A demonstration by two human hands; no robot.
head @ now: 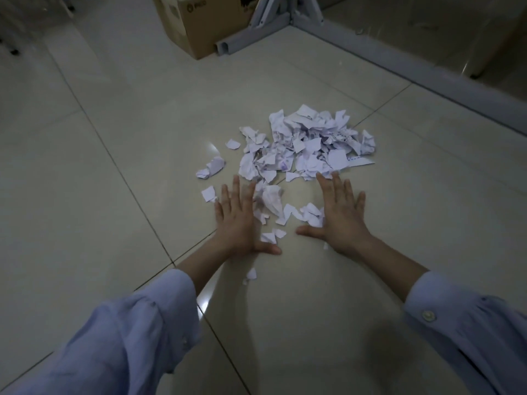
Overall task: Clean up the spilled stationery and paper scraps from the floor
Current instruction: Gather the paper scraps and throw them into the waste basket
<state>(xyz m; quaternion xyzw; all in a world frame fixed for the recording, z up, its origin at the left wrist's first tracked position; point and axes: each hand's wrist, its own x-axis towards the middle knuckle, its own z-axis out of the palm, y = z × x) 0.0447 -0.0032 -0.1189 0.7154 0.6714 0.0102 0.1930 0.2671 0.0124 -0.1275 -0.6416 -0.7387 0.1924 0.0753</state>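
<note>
Cardboard box (196,27) at 11 o'clock, contents unseen. My left hand (238,220) and right hand (340,218) lie flat, fingers spread, flanking torn paper scraps (308,141) at 12 o'clock.

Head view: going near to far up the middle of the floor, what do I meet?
Stray scrap by the wrists → small scraps between the hands → main pile of paper scraps → grey metal frame foot → cardboard box.

A loose heap of torn, crumpled white paper scraps (309,142) lies on the pale tiled floor (114,172), with smaller stray pieces (281,212) scattered just nearer.
</note>
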